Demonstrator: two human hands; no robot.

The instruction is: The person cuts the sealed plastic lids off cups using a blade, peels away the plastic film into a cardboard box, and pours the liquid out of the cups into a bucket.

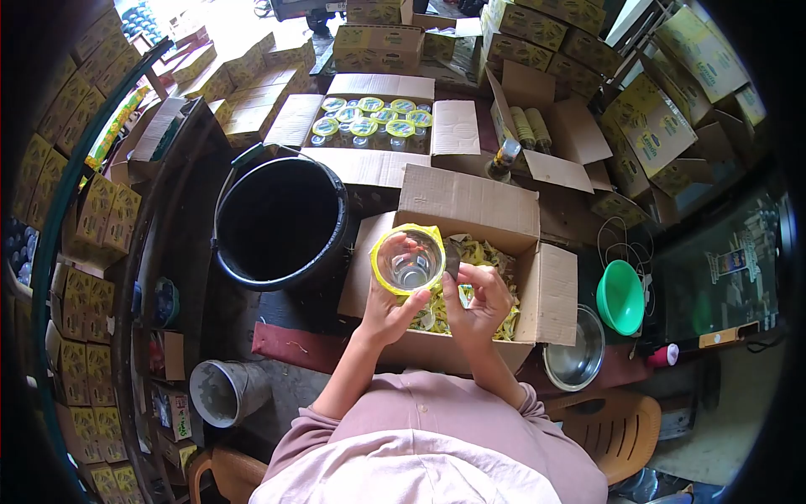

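My left hand [388,312] is wrapped round a clear plastic cup [411,273], tilted so that I look down into it. A ragged yellow film [377,267] runs round the cup's rim. Beside the cup, my right hand [480,304] pinches a small dark flat piece [452,259] that looks like a blade; its edge is close to the rim, and I cannot tell whether they touch. Both hands are above an open cardboard box [468,202] holding crumpled yellow film scraps [505,265].
Left of the box stands a large black bucket [337,220]. Behind is a carton [382,168] of yellow-lidded cups [363,126]. A green bowl [620,298] and a metal bowl [579,378] are at right, a grey pail [248,391] lower left. Stacked cartons [378,49] surround the table.
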